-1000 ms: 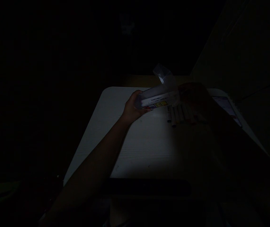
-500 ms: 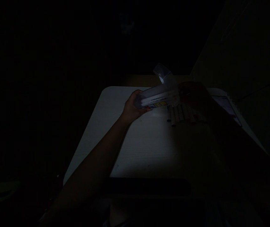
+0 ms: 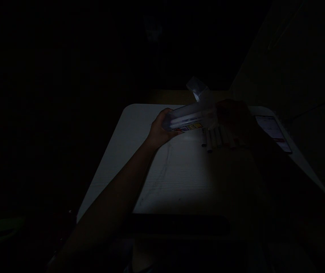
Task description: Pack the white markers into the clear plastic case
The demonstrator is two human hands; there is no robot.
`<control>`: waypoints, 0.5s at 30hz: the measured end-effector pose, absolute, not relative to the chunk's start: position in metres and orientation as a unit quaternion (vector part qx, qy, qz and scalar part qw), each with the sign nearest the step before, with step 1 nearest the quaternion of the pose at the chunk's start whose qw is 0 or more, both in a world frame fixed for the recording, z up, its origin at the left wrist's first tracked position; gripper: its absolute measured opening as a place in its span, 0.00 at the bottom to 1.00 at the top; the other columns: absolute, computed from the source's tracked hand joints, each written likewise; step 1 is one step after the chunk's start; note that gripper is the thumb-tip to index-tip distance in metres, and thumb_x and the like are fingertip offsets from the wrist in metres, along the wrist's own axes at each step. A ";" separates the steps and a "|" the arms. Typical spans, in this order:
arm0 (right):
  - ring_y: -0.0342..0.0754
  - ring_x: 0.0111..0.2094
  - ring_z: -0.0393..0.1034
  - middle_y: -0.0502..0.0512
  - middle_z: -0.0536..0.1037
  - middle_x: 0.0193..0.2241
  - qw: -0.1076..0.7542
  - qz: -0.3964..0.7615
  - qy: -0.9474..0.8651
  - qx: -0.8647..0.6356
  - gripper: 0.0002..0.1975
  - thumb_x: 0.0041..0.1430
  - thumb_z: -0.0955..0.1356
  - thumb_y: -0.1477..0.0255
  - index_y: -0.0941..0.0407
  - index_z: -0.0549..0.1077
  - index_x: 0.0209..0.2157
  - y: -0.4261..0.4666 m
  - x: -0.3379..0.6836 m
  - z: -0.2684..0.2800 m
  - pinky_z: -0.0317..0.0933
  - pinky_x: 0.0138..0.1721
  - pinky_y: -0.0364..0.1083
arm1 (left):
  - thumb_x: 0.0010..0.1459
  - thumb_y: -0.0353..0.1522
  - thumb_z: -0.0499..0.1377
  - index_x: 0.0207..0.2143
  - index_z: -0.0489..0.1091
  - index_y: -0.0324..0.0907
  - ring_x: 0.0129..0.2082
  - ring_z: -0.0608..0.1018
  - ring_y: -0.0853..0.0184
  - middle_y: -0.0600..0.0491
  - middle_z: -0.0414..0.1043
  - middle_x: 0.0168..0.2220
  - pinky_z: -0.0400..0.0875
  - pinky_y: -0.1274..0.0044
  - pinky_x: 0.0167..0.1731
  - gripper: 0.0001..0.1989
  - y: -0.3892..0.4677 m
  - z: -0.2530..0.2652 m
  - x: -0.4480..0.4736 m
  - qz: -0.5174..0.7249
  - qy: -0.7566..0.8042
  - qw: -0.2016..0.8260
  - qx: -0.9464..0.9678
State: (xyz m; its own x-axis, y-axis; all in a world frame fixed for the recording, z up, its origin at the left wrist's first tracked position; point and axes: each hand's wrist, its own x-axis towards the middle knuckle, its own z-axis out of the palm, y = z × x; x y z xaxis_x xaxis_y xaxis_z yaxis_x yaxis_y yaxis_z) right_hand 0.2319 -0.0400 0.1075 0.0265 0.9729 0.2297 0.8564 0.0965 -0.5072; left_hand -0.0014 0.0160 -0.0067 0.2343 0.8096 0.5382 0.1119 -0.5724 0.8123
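A clear plastic pen case [image 3: 185,113] is tilted above the table, its transparent flap [image 3: 197,87] standing up at the right end. Wrapped round its left end is my left hand [image 3: 160,127]. White pens or markers lie inside, and a coloured label shows on the lower side. Close to the case's right end, in deep shadow, is my right hand [image 3: 232,112]; its fingers are too dark to make out. Below it several marker-like sticks [image 3: 210,141] lie side by side on the table, partly hidden by the hand and its shadow.
The white table [image 3: 117,148] has rounded corners and a dark front edge. A lit phone [image 3: 273,132] lies on its right side, partly behind my right forearm. A dark wall with a cable stands at the right; a green thing [image 3: 0,229] shows at lower left.
The case and both hands have shifted very slightly right in view. More of the phone screen shows beside my right forearm.
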 end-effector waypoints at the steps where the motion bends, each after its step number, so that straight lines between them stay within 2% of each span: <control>1: 0.48 0.45 0.73 0.57 0.78 0.44 0.272 0.105 -0.693 -0.659 0.17 0.56 0.65 0.82 0.60 0.79 0.44 -0.039 0.233 0.105 0.67 0.52 0.48 | 0.34 0.47 0.74 0.51 0.61 0.46 0.42 0.77 0.61 0.49 0.70 0.44 0.77 0.65 0.43 0.42 0.016 -0.007 -0.002 0.526 0.323 0.332 0.714; 4: 0.43 0.42 0.72 0.57 0.77 0.43 0.304 0.092 -0.703 -0.636 0.14 0.56 0.67 0.80 0.60 0.79 0.43 -0.039 0.237 0.100 0.65 0.49 0.43 | 0.34 0.50 0.73 0.52 0.60 0.46 0.42 0.77 0.61 0.48 0.69 0.45 0.77 0.66 0.43 0.45 0.018 -0.009 -0.002 0.520 0.328 0.335 0.714; 7: 0.41 0.41 0.71 0.57 0.77 0.41 0.377 0.091 -0.679 -0.624 0.10 0.60 0.67 0.73 0.61 0.79 0.41 -0.043 0.243 0.097 0.64 0.43 0.40 | 0.34 0.53 0.73 0.54 0.59 0.47 0.45 0.77 0.61 0.48 0.69 0.47 0.76 0.67 0.45 0.47 0.019 -0.011 -0.003 0.521 0.322 0.328 0.719; 10: 0.41 0.38 0.71 0.57 0.77 0.39 0.427 0.096 -0.655 -0.616 0.13 0.64 0.64 0.68 0.62 0.77 0.39 -0.047 0.252 0.095 0.62 0.40 0.40 | 0.35 0.53 0.72 0.54 0.58 0.47 0.45 0.78 0.62 0.49 0.69 0.48 0.76 0.68 0.47 0.47 0.020 -0.012 -0.003 0.520 0.315 0.325 0.724; 15: 0.38 0.25 0.67 0.52 0.73 0.27 0.512 0.190 -0.609 -0.575 0.17 0.67 0.61 0.60 0.61 0.69 0.41 -0.054 0.258 0.091 0.59 0.29 0.39 | 0.35 0.51 0.73 0.53 0.60 0.47 0.45 0.78 0.62 0.50 0.70 0.47 0.77 0.69 0.46 0.45 0.021 -0.013 -0.004 0.531 0.311 0.308 0.726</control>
State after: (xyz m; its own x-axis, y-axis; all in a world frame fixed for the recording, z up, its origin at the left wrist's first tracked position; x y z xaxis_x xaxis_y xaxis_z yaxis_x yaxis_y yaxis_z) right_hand 0.2576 -0.0543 0.0913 0.1864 0.8954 0.4044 0.5053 0.2656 -0.8210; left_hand -0.0036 0.0215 -0.0131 0.2433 0.7784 0.5788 0.1237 -0.6167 0.7774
